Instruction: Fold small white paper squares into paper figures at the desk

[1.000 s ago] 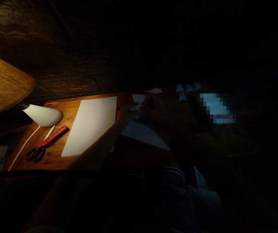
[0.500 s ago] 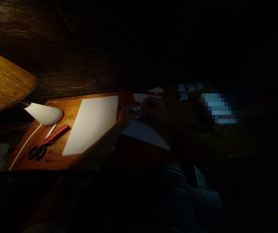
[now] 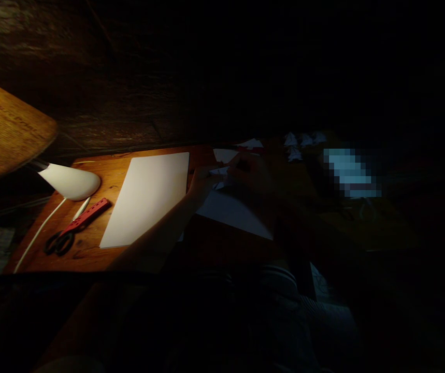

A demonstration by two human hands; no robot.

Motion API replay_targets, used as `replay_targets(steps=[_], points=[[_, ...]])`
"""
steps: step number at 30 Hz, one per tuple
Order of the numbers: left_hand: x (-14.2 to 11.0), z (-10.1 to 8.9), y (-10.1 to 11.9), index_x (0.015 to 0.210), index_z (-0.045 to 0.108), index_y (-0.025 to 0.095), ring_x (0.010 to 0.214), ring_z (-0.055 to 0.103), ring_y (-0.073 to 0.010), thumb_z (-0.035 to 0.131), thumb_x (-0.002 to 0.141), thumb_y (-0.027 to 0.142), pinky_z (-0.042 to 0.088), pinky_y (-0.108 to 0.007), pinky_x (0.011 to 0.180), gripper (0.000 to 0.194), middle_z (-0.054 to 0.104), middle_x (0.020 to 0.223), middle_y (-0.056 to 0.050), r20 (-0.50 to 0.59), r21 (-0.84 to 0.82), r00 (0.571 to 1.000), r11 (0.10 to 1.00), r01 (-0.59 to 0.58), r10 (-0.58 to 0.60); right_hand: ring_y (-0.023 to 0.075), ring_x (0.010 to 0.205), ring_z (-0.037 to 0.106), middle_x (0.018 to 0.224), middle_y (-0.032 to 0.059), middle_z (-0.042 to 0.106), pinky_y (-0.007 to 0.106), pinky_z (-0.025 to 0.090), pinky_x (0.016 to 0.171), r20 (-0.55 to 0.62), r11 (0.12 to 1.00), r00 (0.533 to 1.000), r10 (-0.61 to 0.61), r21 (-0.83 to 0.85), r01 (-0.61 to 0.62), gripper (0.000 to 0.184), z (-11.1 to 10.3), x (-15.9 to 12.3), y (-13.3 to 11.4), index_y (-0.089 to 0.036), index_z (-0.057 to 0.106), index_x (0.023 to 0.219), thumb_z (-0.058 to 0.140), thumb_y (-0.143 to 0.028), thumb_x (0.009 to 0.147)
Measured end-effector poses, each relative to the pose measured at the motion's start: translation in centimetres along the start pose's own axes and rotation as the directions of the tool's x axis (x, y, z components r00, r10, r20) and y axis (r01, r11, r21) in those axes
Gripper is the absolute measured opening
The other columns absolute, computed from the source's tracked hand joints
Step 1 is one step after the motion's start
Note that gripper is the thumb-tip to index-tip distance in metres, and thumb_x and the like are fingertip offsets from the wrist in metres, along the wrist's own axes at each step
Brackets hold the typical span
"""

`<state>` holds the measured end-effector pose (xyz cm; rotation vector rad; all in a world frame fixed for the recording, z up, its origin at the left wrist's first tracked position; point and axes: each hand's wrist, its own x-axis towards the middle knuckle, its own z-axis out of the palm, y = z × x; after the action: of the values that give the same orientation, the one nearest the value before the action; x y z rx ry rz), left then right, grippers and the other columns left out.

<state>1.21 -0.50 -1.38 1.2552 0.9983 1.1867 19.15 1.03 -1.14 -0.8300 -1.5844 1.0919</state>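
Near the middle of the table, my left hand [image 3: 202, 182] is closed on a small folded piece of white paper [image 3: 222, 176]. From the other side my right hand [image 3: 251, 170] grips the same paper, its fingers bent over the upper right part. Deep shadow hides most finger detail. Below the hands lies a white sheet [image 3: 235, 212], partly under them. Cut or folded paper pieces [image 3: 225, 155] lie just behind the hands, with a dark red strip among them.
A stack of white paper [image 3: 148, 199] lies to the left. Beyond it are black-handled scissors in a red cover [image 3: 86, 217], a white pen [image 3: 81, 209] and a lamp base [image 3: 72, 181]. Several folded paper shapes [image 3: 292, 145] stand back right, near a blurred lit screen [image 3: 350, 173].
The folded paper has turned slightly between my hands and shows more of its lower white side. Both hands stay in nearly the same place.
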Motion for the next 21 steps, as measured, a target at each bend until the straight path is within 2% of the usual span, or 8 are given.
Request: replay_targets(steps=[6,9,15,21], points=[[0.05,-0.13,-0.19,0.062,0.071,0.017,0.054,0.053,-0.01,0.088,0.062,0.032,0.04,-0.023,0.053,0.023,0.063,0.057,0.002,0.006,0.008,1.0,1.0,0.029,-0.029,0.0151,0.072,0.058,0.077,0.0009,0.066,0.03,0.049,0.068,0.012,0.998,0.999,0.038,0.046,-0.038,0.036,0.11,-0.06,0.22,-0.021,0.065,0.081,0.081,-0.054,0.08],[0.21,-0.27,-0.43,0.069,0.074,0.016,0.057,0.059,-0.0127,0.086,0.064,0.031,0.044,-0.026,0.057,0.02,0.065,0.059,0.001,-0.018,-0.007,0.999,0.999,0.032,-0.032,0.0159,0.074,0.058,0.078,0.0024,0.068,0.03,0.049,0.068,0.02,0.996,0.998,0.051,0.071,-0.052,0.04,0.27,-0.05,0.21,-0.022,0.068,0.079,0.076,-0.06,0.083],[0.41,-0.54,-0.53,0.077,0.079,0.015,0.073,0.071,-0.021,0.084,0.065,0.032,0.051,-0.03,0.065,0.021,0.071,0.066,-0.003,-0.08,-0.047,0.997,0.999,0.004,-0.008,0.0148,0.073,0.056,0.076,0.0011,0.066,0.029,0.046,0.069,0.074,0.998,0.996,0.059,0.009,-0.06,0.044,0.45,-0.32,-0.14,-0.02,0.068,0.079,0.077,-0.063,0.082],[0.22,-0.43,-0.45,0.082,0.082,0.015,0.074,0.069,-0.0188,0.085,0.065,0.03,0.051,-0.028,0.065,0.023,0.072,0.067,-0.002,-0.062,0.008,0.998,1.0,-0.015,0.015,0.0148,0.07,0.054,0.073,0.0003,0.063,0.029,0.042,0.065,0.045,0.998,0.998,0.04,-0.055,-0.038,0.046,0.39,-0.39,-0.19,-0.02,0.066,0.076,0.077,-0.064,0.082]])
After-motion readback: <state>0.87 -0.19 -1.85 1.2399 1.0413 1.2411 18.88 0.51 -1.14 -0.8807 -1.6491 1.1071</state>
